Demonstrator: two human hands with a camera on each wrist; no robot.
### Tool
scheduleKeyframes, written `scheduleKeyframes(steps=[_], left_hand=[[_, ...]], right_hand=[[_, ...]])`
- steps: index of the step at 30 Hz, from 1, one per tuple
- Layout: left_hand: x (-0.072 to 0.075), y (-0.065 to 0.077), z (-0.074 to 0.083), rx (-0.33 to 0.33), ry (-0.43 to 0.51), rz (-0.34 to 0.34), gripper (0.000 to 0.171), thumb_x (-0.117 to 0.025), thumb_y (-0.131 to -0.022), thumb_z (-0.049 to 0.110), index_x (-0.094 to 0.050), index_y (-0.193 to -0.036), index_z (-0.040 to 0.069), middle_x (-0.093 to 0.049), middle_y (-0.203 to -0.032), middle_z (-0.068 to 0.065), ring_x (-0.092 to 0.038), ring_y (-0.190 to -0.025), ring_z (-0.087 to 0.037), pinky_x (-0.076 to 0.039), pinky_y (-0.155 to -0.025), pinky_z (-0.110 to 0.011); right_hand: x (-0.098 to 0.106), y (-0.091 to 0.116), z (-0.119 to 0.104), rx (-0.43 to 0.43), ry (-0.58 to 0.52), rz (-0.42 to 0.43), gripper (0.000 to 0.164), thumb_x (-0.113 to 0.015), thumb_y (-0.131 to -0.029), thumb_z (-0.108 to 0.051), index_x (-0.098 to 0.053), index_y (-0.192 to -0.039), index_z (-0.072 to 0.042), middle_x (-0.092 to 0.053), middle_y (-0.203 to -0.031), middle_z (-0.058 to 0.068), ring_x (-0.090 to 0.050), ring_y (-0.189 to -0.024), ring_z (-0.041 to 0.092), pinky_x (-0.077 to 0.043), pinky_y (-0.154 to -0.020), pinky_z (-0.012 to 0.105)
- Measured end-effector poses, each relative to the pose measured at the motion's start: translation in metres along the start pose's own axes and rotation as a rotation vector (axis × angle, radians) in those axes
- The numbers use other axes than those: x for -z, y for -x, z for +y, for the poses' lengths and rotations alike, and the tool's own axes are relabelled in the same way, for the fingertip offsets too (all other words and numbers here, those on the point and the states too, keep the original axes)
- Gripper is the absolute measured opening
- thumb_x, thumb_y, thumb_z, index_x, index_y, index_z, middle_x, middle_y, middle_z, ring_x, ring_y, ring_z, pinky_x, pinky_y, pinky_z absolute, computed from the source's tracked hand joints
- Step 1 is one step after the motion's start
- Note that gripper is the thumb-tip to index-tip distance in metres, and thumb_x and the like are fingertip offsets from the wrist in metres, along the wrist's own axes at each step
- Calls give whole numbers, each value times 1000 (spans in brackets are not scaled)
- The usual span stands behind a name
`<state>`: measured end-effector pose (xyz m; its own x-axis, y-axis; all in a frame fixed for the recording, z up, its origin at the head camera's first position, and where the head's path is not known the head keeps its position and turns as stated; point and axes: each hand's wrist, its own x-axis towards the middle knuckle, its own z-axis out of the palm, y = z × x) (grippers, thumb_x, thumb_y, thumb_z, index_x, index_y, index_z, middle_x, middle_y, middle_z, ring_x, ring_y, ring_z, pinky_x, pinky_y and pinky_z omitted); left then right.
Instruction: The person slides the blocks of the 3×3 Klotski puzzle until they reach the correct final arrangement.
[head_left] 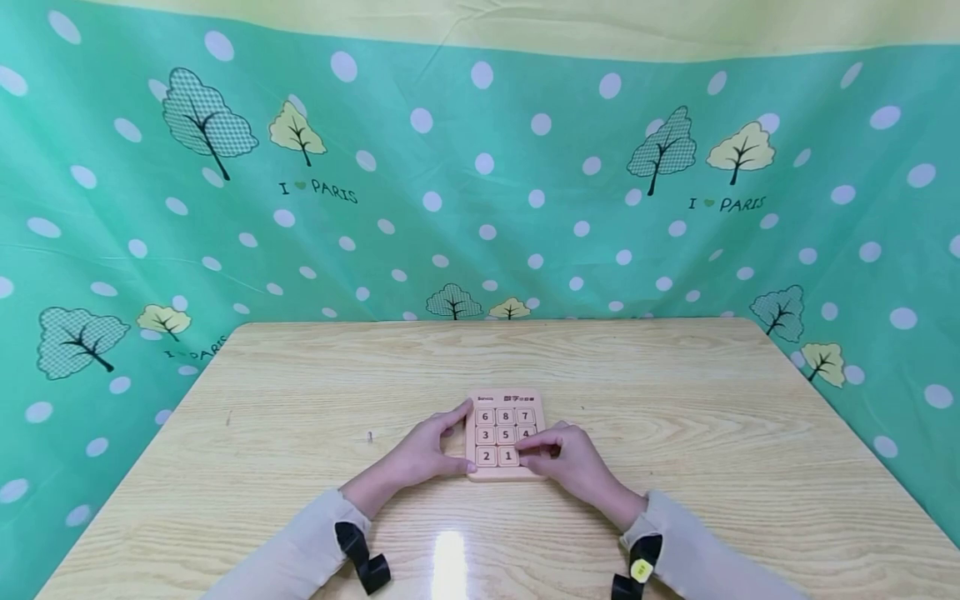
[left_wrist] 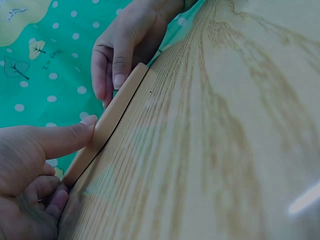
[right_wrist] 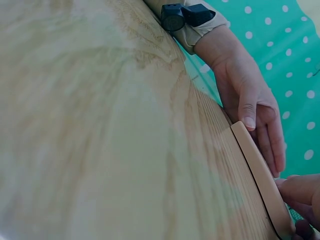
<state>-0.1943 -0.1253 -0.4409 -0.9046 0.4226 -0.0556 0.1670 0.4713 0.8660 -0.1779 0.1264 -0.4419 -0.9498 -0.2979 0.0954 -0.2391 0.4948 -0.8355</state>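
Note:
A pink sliding number puzzle [head_left: 506, 475] lies flat on the table, its numbered tiles facing up. My left hand [head_left: 420, 450] holds the puzzle's left side, index finger at the far corner and thumb at the near one. In the left wrist view, the left thumb [left_wrist: 70, 137] presses against the puzzle's front edge [left_wrist: 112, 112]. My right hand [head_left: 573, 467] is over the lower right of the board. Its index fingertip and thumb touch down beside the tile marked 1 [head_left: 508, 456]. That hand covers the lower right cell and part of the 4 tile [head_left: 526, 433].
The wooden table [head_left: 675, 375] spreads around the puzzle. A small mark or scrap [head_left: 370, 437] shows left of the left hand. Behind the table hangs a green dotted curtain [head_left: 480, 200]. Black straps [head_left: 363, 558] hang at both sleeves.

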Motion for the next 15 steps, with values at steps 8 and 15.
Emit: scheduleKeyframes(steps=[8,15], left_hand=[[0,1,0,-2,-6,7,96,-82,-71,25,-28,-149,12,-33,-151,-9,-40,-128,-38,-30,-109,-49],[0,1,1,-10,0,3,96,-82,-71,25,-28,-149,12,-32,-151,-9,-40,-128,-39,-30,-109,-49]], right_hand=[[-1,-1,1,24,15,6,18,-78,-75,-16,-77,-92,-18,-58,-75,-6,-46,-71,11,-41,-61,21],[4,0,-1,30,38,-20,19,-79,-75,-21,-76,-94,-20,-60,-80,-7,-47,-74,13,-41,-64,22]])
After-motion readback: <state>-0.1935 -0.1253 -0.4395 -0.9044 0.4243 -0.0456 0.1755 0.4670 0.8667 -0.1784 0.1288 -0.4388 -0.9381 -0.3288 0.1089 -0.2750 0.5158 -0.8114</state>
